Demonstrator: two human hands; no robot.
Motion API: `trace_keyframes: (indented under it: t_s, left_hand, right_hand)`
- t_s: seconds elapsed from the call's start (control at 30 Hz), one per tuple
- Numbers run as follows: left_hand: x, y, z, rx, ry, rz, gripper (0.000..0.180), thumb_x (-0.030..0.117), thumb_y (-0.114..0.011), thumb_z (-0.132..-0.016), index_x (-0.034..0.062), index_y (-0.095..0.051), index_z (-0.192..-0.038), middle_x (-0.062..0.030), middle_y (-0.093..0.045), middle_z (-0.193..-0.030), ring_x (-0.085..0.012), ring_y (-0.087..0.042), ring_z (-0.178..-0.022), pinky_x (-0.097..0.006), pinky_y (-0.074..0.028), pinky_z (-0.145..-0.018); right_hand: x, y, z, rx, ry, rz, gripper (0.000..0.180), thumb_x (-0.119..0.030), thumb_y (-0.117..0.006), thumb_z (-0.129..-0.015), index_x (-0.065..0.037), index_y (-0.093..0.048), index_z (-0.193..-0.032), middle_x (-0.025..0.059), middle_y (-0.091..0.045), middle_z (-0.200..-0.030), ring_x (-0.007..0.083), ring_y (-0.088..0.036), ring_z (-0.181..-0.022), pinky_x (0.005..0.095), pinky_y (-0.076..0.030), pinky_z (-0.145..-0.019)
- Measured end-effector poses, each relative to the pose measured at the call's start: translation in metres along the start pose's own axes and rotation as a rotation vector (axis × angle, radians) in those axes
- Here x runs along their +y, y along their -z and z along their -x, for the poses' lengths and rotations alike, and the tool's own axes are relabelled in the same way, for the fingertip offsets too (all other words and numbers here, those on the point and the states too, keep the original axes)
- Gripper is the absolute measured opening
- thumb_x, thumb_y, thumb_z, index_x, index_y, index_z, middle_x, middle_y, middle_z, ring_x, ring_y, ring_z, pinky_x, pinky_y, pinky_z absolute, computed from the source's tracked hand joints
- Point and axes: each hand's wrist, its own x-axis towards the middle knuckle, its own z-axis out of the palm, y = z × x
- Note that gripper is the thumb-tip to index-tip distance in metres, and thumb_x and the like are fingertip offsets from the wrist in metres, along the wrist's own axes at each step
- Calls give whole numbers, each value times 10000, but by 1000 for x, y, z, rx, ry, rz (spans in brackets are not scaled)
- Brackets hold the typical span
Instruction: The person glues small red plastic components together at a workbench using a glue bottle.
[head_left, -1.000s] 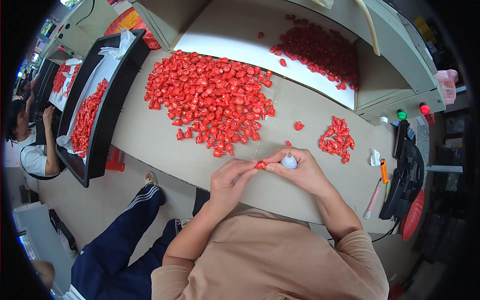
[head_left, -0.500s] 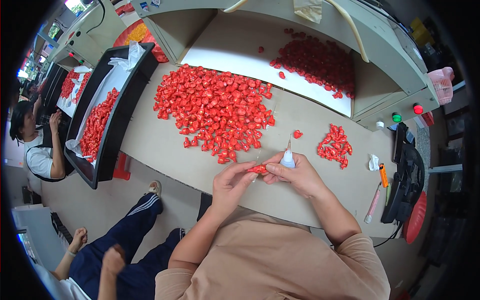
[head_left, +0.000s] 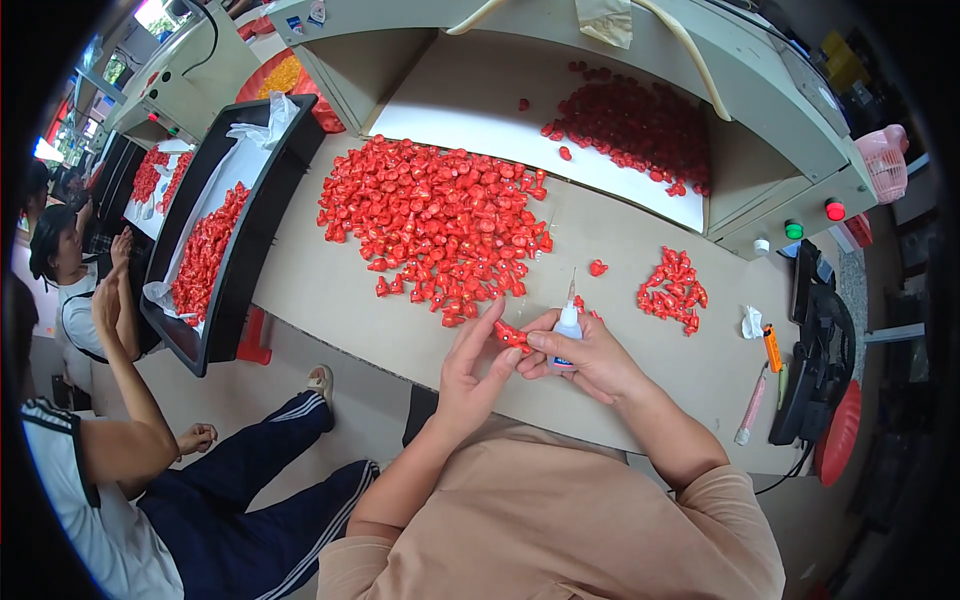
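Note:
My right hand grips a small white glue bottle with a thin needle tip pointing up. Its thumb and finger also pinch a shiny red plastic piece. Close by on the left, my left hand has its index finger and thumb spread apart around the piece's near end; whether it touches is hard to see. Beyond the hands lies a big heap of similar red pieces. Single red pieces lie near the bottle tip, and a smaller pile sits to the right.
A grey cabinet with buttons arches over more red pieces at the back. Left stands a black tray of red pieces. An orange lighter, a pink pen-like tool and a black device lie right. Co-workers sit at left.
My left index finger has lifted and spread away from the red piece. The bottle has moved slightly left and down with my right hand. A co-worker at left has raised an arm.

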Motion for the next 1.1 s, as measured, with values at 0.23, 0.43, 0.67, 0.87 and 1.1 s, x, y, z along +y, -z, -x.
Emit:
trace_keyframes:
  t_s: [0.23, 0.43, 0.67, 0.87, 1.1]
  left_hand:
    - [-4, -1, -7, -12, 17, 45, 543, 68, -614, -903, 22, -415, -1406, -69, -512, -1074, -146, -534, -996, -285, -457, -889]
    - [19, 8, -1, 97, 184, 322, 588, 16, -572, -921, 49, -331, -1456, -68, -512, -1120, -135, -534, -1084, -272, -445, -924]
    - [53, 99, -14, 476, -21, 494, 532, -32, -545, -897, 65, -319, -1369, -86, -543, -1134, -208, -588, -1049, -458, -503, -938]
    - [68, 192, 11, 824, -217, 428, 319, 24, -552, -933, 46, -470, -1240, -58, -552, -1065, -158, -596, -963, -400, -536, -911]
    - [87, 240, 31, 968, -320, 314, 454, -4, -574, -914, 44, -425, -1341, -49, -544, -1078, -124, -589, -971, -348, -543, -911]
  right_hand:
    - [2, 5, -7, -1, 8, 23, 272, -168, -628, -917, 36, -586, -1092, 135, -660, -971, 217, -678, -863, 350, -568, -805]
    - [5, -8, -8, -63, 42, 102, 326, -157, -611, -927, 48, -551, -1174, 153, -642, -1059, 217, -670, -911, 342, -561, -815]
    - [11, -6, 6, -77, 94, 132, 304, -77, -596, -914, 63, -540, -1178, 184, -635, -1066, 236, -670, -879, 350, -565, -794]
    - [16, -12, 7, -52, 117, 125, 267, 0, -580, -882, 81, -550, -1134, 206, -647, -989, 250, -681, -809, 355, -589, -746]
    - [23, -20, 1, -110, 136, 211, 282, -43, -612, -871, 74, -547, -1118, 200, -647, -971, 249, -680, -778, 357, -591, -711]
